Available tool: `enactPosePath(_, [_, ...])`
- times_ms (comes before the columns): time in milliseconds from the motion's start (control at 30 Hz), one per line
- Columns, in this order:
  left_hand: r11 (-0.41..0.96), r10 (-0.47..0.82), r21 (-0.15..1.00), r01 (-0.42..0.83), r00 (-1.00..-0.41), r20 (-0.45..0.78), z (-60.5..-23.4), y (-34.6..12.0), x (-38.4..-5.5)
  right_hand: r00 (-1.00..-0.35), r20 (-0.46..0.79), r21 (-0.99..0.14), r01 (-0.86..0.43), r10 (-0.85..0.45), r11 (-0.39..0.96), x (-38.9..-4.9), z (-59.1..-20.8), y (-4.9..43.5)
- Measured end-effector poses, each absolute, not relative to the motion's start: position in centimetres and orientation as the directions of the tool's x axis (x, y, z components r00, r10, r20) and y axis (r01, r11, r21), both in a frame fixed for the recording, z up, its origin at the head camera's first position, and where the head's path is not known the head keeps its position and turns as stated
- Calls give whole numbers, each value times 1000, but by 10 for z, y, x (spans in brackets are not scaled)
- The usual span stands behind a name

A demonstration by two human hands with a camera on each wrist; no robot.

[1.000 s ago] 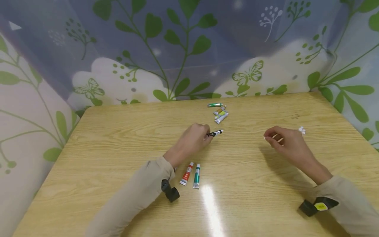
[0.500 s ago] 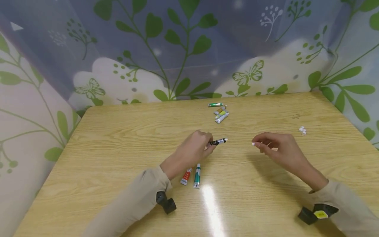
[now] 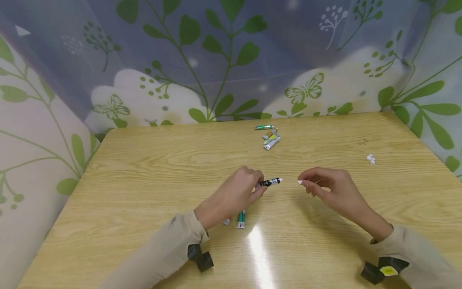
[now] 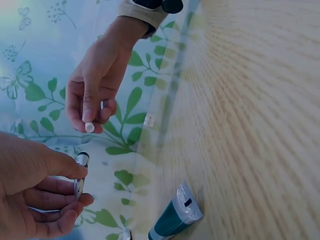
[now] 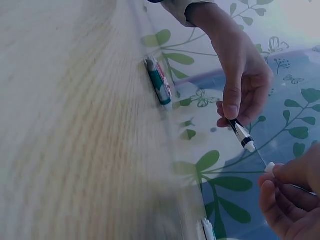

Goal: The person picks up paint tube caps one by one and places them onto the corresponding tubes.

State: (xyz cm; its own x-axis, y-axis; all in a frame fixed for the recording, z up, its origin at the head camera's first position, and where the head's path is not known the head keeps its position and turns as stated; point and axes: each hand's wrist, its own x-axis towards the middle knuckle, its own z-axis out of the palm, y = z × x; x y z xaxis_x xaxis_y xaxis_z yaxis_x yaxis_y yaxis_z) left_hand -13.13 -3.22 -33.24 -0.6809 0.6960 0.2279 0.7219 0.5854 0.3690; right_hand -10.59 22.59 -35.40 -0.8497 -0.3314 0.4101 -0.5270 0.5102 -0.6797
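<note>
My left hand (image 3: 236, 192) pinches a black-and-white paint tube (image 3: 271, 182) near its tail, its uncapped nozzle pointing right. Facing it, my right hand (image 3: 333, 186) pinches a small white cap (image 3: 300, 182) between thumb and fingertips. A short gap separates cap and nozzle; in the right wrist view the tube (image 5: 242, 136) and the cap (image 5: 270, 167) stand close but apart. Below my left hand lie a teal-green paint tube (image 3: 241, 219) and a red paint tube (image 3: 226, 221), the red one mostly hidden by the wrist.
Toward the back of the wooden table (image 3: 162, 160) lie a green tube (image 3: 264, 127), a brown tube (image 3: 270, 133), a yellow-green tube (image 3: 270, 139) and a silver tube (image 3: 272, 143). Several white caps (image 3: 370, 159) sit in a group at the right. A leaf-patterned curtain (image 3: 151, 92) rises behind the table.
My right hand has moved left and toward me with the cap. My left hand has brought the black-and-white paint tube slightly right and nearer to me, covering more of the red tube.
</note>
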Motion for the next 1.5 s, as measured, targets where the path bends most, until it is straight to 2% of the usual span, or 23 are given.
enactPosePath(467, [583, 703, 342, 737, -669, 241, -328, -30, -114, -824, 463, -746, -561, -326, 358, -94, -355, 211])
enactPosePath(933, [556, 719, 327, 764, -640, 272, -325, -30, -107, -816, 477, -763, -569, -325, 308, -90, -353, 205])
enactPosePath(1500, [546, 716, 348, 762, -640, 279, -323, -30, -104, -816, 462, -789, -557, -348, 259, -88, -354, 204])
